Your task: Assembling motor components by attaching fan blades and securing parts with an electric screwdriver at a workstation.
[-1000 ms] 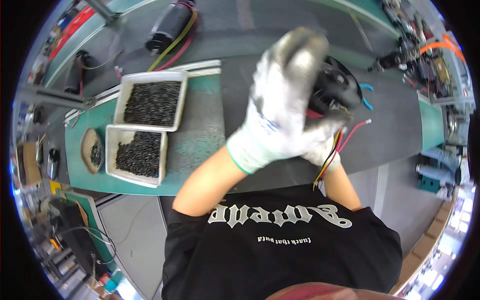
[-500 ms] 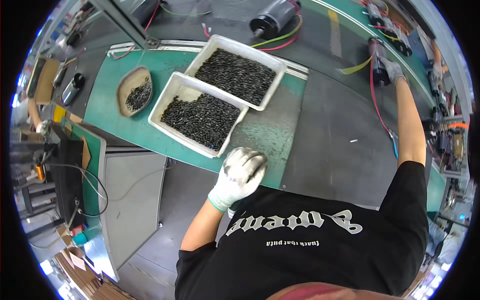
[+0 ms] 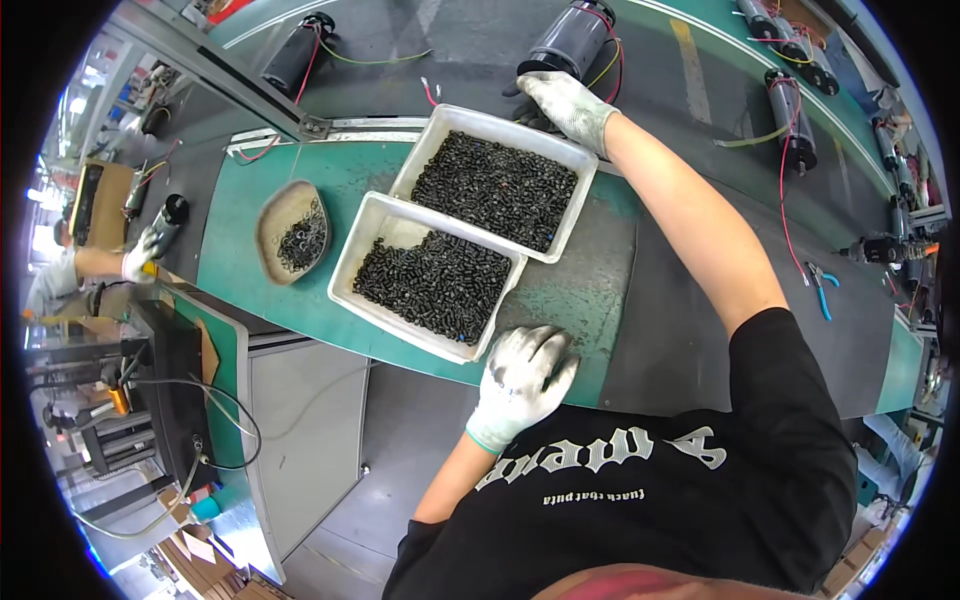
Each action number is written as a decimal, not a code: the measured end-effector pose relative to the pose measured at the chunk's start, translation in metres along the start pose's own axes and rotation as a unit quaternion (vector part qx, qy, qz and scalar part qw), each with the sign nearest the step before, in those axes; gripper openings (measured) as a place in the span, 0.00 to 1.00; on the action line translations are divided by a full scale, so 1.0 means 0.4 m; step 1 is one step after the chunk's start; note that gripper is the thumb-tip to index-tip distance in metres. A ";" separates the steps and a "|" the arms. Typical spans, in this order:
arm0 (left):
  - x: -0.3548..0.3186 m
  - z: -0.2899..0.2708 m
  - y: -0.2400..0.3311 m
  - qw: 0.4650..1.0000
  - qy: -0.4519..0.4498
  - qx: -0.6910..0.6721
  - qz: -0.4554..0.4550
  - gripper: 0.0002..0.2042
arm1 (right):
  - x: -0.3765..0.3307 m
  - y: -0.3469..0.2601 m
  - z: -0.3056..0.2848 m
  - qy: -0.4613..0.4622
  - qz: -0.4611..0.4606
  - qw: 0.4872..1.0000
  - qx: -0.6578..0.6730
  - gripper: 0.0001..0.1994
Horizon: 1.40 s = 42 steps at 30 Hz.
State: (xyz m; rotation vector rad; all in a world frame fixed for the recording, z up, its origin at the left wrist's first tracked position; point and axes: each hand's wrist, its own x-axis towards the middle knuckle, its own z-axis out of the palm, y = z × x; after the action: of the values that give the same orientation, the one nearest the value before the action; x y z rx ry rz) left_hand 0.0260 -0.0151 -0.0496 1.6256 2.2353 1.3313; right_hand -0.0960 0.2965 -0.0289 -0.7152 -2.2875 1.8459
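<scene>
My right hand (image 3: 568,103), in a white glove, reaches up beyond the bins to a dark cylindrical motor (image 3: 572,42). Its fingers close around the motor's near end, and the fingertips are partly hidden. My left hand (image 3: 525,377), in a white glove smudged grey, lies on the green board's near edge. Its fingers are loosely bent, the thumb stands apart, and nothing shows in it. Just beyond it sits a white bin (image 3: 345,283) of small black cylindrical parts. A second white bin (image 3: 553,252) of similar parts stands behind, touching it.
A shallow tray (image 3: 268,232) with a few dark parts lies left on the green board (image 3: 232,258). Further motors (image 3: 792,122) with trailing wires are on the dark surface. Blue-handled pliers (image 3: 823,292) lie at right. A metal post (image 3: 215,65) rises at the back left. Another person's gloved hand (image 3: 141,256) shows far left.
My right hand has left the motor at the far right and come across to the motor behind the bins. My left hand stays at the board's edge. The view has shifted somewhat.
</scene>
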 end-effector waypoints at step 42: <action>0.474 -0.071 -0.224 0.916 -0.083 0.380 -0.102 0.15 | -0.856 0.070 -0.255 -0.048 0.002 0.998 -0.050 0.13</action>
State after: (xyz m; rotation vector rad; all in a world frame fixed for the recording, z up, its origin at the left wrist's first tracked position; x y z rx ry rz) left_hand -0.1378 0.1148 -0.0152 1.5092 2.8876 0.2375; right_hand 0.2520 0.2454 0.0386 -0.6575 -2.4554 1.8167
